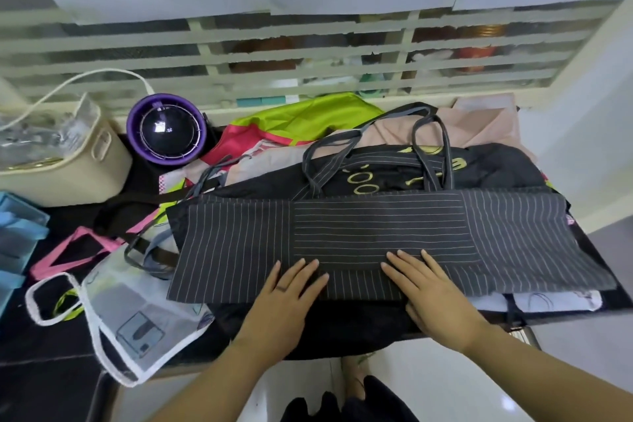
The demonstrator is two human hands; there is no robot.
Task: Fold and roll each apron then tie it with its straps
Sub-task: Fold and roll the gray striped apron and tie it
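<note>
The folded dark-grey pinstriped cloth apron (359, 233), lying on a soft heap of other aprons (301, 116), is pressed at its 6 o'clock edge by the left hand (284, 298) and right hand (435, 291), fingers straight and nothing gripped, and a skewed roll could be caused by that uneven heap.

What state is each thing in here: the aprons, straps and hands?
Pinstriped apron: folded into a flat band, not yet rolled.
Straps: loose, untied, behind the band.
Left hand: flat, pressing the apron.
Right hand: flat, pressing the apron.
White-trimmed apron: unfolded, crumpled at the left.
Other aprons: heaped, unfolded.
</note>
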